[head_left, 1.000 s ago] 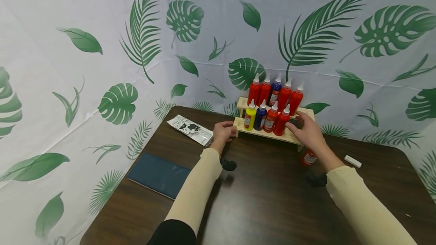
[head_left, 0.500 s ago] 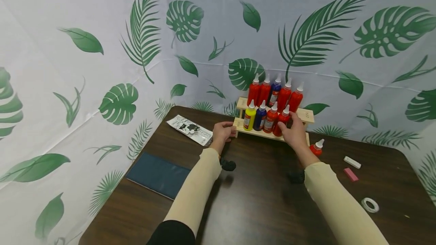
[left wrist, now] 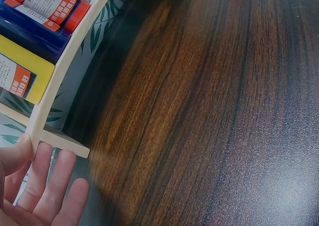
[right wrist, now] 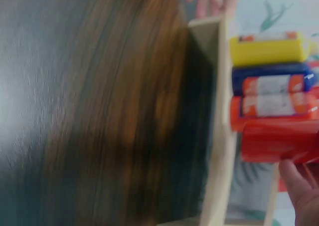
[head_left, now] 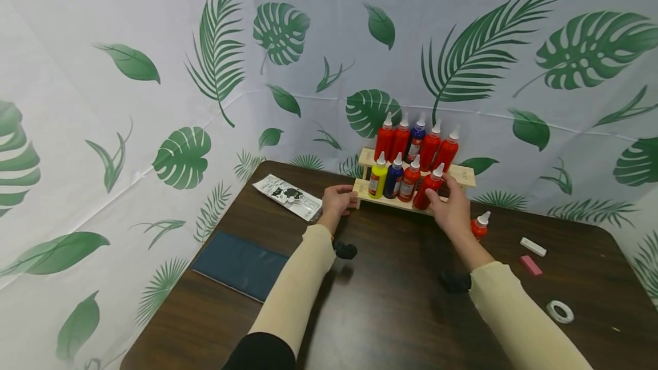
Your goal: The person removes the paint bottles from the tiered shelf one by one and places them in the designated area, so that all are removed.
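A two-tier wooden rack [head_left: 447, 210] stands near the wall, bearing paint-like squeeze bottles with white nozzle caps. On its lower tier are a yellow bottle [head_left: 377, 179], a dark blue bottle [head_left: 393, 180] and an orange-red bottle [head_left: 409, 181]. Beside them my right hand [head_left: 452, 210] grips a red bottle [head_left: 426, 192], which leans to the right; the thumb lies along its side in the right wrist view. My left hand [head_left: 336, 203] pinches the rack's left end, thumb above and fingers below [left wrist: 37, 178]. Several red bottles and one blue bottle [head_left: 415, 141] fill the upper tier.
Another red bottle [head_left: 479, 226] stands on the table right of the rack. Farther right lie a white block [head_left: 533, 246], a pink block [head_left: 531, 265] and a white tape roll [head_left: 560, 312]. A printed packet [head_left: 289, 196] and a dark blue folder [head_left: 239, 264] lie at left.
My right hand has moved left from the rack's right side onto the front red bottle, which now tilts right and stands slightly apart at its top. My left hand stays at the rack's end.
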`<state>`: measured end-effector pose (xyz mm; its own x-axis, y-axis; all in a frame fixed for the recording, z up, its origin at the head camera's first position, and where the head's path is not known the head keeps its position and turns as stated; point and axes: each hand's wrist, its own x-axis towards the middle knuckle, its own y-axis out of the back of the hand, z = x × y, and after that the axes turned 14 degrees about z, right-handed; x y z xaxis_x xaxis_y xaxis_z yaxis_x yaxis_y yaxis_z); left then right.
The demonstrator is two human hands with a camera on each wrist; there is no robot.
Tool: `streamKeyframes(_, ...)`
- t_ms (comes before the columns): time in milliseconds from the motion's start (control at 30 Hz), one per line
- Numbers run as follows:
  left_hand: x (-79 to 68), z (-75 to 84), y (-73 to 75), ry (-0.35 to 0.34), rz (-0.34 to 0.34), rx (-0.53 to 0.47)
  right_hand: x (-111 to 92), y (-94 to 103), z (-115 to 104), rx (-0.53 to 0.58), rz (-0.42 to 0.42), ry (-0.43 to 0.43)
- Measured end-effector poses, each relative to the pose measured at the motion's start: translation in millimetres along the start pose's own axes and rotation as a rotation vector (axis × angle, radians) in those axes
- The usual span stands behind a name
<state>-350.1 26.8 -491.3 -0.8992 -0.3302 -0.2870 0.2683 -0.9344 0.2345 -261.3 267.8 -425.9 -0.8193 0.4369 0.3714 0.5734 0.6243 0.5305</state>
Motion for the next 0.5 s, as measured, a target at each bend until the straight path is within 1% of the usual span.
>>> streamKeyframes(133,0.5,-0.3,-1.1,-0.018,-0.001,0.001,-12.5,16.7,-7.6,0.044,0.019,-0.008)
streamKeyframes(267,1.4,-1.4,-1.9,-0.017,0.010,0.003,-29.2,36.3,-10.4,0.082,0.008,-0.010)
streamKeyframes(400,2.7,-2.4,-3.4,0.001,0.011,0.000,-49.6,56.4,-0.1,0.076,-0.002,0.026)
streamKeyframes(500,2.5,-0.9,-4.1,0.008,0.007,-0.001,-64.0,68.6,15.4,0.041,0.026,0.065)
